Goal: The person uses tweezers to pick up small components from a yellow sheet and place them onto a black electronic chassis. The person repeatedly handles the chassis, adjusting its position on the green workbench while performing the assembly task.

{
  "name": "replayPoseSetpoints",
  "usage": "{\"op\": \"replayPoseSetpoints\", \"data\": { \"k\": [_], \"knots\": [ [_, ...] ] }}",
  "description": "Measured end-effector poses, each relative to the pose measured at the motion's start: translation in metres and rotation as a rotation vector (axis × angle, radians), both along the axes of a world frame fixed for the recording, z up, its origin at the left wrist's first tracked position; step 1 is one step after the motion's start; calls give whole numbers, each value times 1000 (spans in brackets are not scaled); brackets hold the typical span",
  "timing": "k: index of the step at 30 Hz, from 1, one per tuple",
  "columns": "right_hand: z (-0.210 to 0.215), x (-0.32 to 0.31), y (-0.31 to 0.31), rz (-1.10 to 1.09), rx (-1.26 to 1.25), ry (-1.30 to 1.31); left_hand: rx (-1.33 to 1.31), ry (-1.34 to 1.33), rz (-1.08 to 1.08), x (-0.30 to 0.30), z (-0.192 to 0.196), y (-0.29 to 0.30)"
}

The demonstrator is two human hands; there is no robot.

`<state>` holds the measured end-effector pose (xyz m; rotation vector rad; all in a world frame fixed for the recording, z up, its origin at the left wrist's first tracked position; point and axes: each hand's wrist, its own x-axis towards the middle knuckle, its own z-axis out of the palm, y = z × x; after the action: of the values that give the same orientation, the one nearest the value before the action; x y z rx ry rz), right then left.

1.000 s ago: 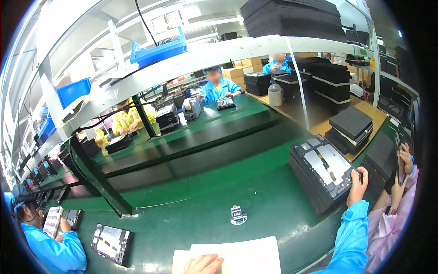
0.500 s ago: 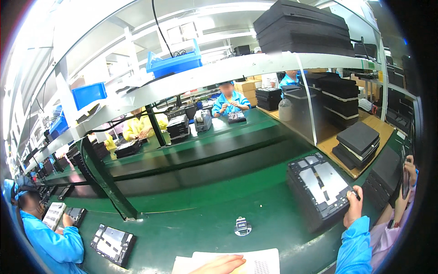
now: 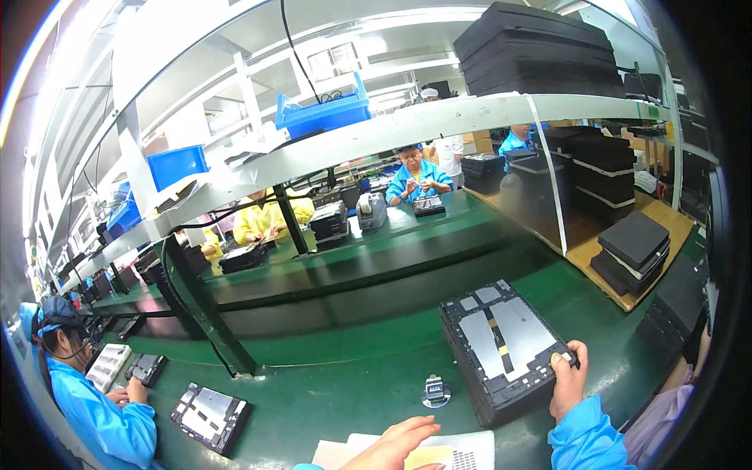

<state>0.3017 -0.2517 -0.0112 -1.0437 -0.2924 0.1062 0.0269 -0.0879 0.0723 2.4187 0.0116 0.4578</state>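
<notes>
My right hand (image 3: 570, 382) grips the near right corner of a thick stack of black tablet housings (image 3: 462, 368), thumb on top. The uppermost tablet housing (image 3: 525, 333) lies face up and shows a silver plate with a dark and gold ribbon strip. To the left of the stack, my left hand (image 3: 399, 446) is stretched out with fingers apart and holds nothing. Beneath it, at the lower edge, lie a white sheet with small dark marks (image 3: 474, 450) and a yellowish piece (image 3: 429, 457). A small metal-and-dark part on a round base (image 3: 435, 391) sits between the hand and the stack.
Another tablet housing (image 3: 210, 419) lies on the green bench (image 3: 329, 407) at left, near a co-worker in blue (image 3: 102, 407). A green post (image 3: 205, 313) rises from the bench. Black foam pads (image 3: 633, 239) are piled on a brown board (image 3: 677, 227) at right. A white shelf (image 3: 423, 117) crosses above.
My right hand has brought the stack leftward and nearer across the bench. My left hand has lifted and moved right, its fingers spreading. The view has shifted slightly.
</notes>
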Motion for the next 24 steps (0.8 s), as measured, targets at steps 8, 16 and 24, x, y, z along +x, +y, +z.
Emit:
{"op": "replayPoseSetpoints", "data": {
  "k": [8,16,24],
  "knots": [
    [4,-14,6,11,11,21,3,-99,109,13,-6,3],
    [7,-18,17,88,-2,26,-86,27,394,56,-38,31],
    [-3,-8,23,150,-101,-34,-120,118,508,101,-64,18]
  ]
}}
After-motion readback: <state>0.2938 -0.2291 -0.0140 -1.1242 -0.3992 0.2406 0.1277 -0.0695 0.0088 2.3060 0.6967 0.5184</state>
